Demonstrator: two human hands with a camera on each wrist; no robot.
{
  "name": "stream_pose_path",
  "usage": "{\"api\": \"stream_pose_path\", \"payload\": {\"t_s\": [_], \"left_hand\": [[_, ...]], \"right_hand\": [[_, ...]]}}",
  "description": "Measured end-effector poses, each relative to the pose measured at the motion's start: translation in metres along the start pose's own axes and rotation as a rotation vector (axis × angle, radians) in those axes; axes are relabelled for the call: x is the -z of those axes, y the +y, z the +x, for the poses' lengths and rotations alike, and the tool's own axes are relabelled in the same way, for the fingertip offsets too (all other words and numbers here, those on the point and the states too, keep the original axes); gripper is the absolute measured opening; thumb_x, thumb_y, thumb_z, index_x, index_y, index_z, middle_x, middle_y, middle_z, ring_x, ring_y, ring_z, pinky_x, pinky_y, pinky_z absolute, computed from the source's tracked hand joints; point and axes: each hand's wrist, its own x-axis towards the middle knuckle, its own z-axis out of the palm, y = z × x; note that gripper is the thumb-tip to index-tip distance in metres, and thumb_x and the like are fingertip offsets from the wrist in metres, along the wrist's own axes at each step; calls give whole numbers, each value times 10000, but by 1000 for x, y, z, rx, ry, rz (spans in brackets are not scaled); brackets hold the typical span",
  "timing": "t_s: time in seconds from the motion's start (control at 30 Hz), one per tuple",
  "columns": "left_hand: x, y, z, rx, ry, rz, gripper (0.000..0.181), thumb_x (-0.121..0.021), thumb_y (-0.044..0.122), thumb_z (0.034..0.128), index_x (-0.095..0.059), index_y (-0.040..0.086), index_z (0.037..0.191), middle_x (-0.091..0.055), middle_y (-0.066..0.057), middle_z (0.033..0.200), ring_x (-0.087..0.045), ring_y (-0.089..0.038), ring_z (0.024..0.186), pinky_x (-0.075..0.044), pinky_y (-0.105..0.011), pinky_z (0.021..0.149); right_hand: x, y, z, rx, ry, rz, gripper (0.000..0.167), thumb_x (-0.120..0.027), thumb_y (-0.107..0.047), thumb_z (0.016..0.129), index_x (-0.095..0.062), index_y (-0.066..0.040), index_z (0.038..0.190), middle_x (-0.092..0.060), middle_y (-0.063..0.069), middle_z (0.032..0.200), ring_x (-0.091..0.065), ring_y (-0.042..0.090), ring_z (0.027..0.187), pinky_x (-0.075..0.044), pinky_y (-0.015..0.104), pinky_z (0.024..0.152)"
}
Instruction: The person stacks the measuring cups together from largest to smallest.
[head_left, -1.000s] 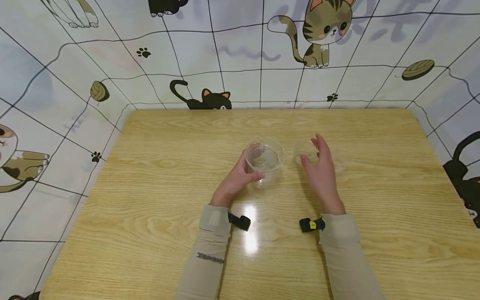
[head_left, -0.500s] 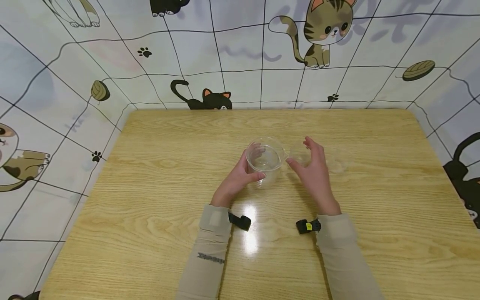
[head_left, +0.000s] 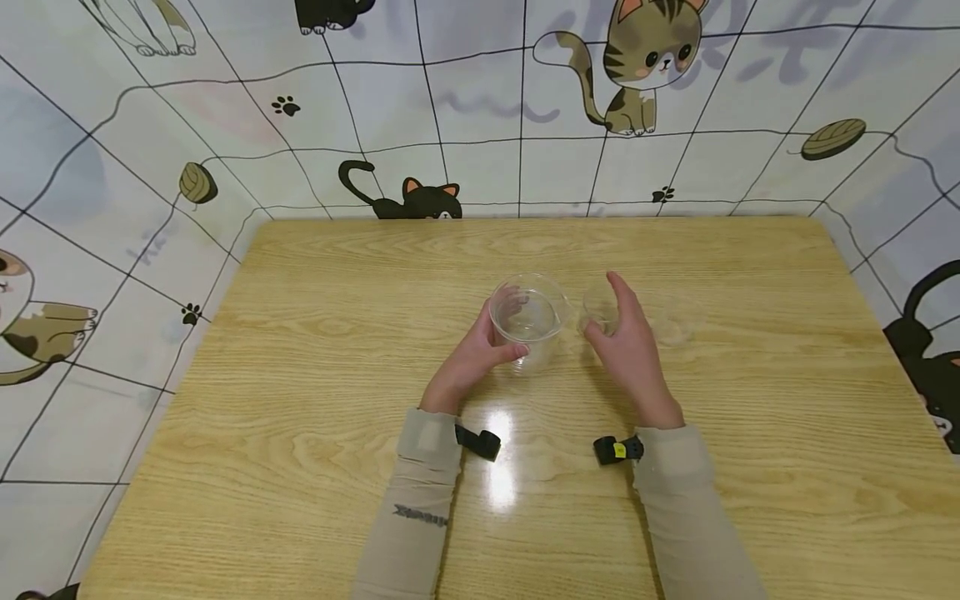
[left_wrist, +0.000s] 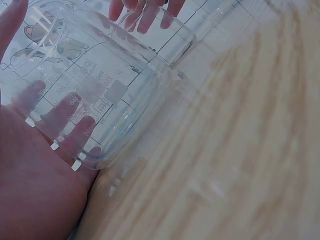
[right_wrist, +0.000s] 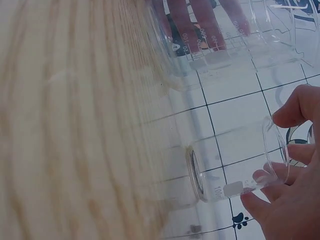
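In the head view my left hand (head_left: 471, 357) holds a large clear glass beaker (head_left: 531, 321), its thumb on the near side and fingers round the far wall. Printed volume marks show on the large beaker (left_wrist: 95, 95) in the left wrist view. Just right of it a smaller clear beaker (head_left: 600, 308) stands upright on the table. My right hand (head_left: 633, 354) holds this one near the rim. In the right wrist view the thumb meets the lip of the small beaker (right_wrist: 230, 160), with fingers at the other side. Neither shows visible contents.
Both beakers stand on a wooden table (head_left: 360, 292). Behind and at the sides are pale walls (head_left: 480, 108) with a grid and cat drawings. A faint ring-like patch (head_left: 672, 321) lies right of my right hand; I cannot tell whether it is glass or light.
My right hand and the small beaker have shifted left, closer to the large beaker. Since half a second ago, the right index finger has straightened. The left hand and large beaker stay put.
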Motion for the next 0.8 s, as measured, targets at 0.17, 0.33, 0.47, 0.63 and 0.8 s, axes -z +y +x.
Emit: {"api": "stream_pose_path", "payload": {"t_s": [0.17, 0.33, 0.47, 0.63, 0.8], "left_hand": [[2, -2, 1, 16, -2, 0, 878, -747, 245, 724, -186, 173, 1397, -248, -161, 1404, -241, -379, 1263, -202, -511, 1015], [1, -2, 0, 22, 4, 0, 884, -751, 252, 718, -188, 196, 1397, -249, -158, 1405, -243, -368, 1265, -197, -499, 1022], [1, -1, 0, 10, 1, -11, 873, -744, 208, 729, -186, 190, 1400, -252, -164, 1403, -238, -370, 1268, -196, -499, 1022], [1, 0, -1, 17, 3, 26, 891, -737, 226, 736, -156, 210, 1411, -265, -148, 1401, -242, -358, 1274, -195, -479, 1031], [1, 1, -1, 8, -1, 29, 895, -732, 225, 742, -145, 203, 1416, -262, -148, 1401, -236, -367, 1275, -181, -487, 1034]], "right_hand": [[1, 0, 0, 8, 2, 4, 762, -564, -266, 846, -89, -211, 1440, -104, 18, 1466, -206, 236, 1300, -293, 538, 937], [0, -1, 1, -62, 62, -12, 947, -651, -504, 739, -90, -199, 1439, -217, 103, 1383, -276, 247, 1263, -319, 501, 938], [0, -2, 2, -104, 108, -50, 979, -671, -528, 702, -120, -190, 1437, -285, 129, 1306, -346, 266, 1190, -357, 471, 896], [1, -2, 1, -83, 135, -63, 957, -693, -485, 705, -159, -158, 1430, -344, 136, 1213, -378, 285, 1088, -365, 445, 833], [0, -1, 1, -58, 147, -62, 949, -701, -457, 712, -153, -169, 1432, -368, 123, 1179, -379, 280, 1060, -363, 424, 788]]}}
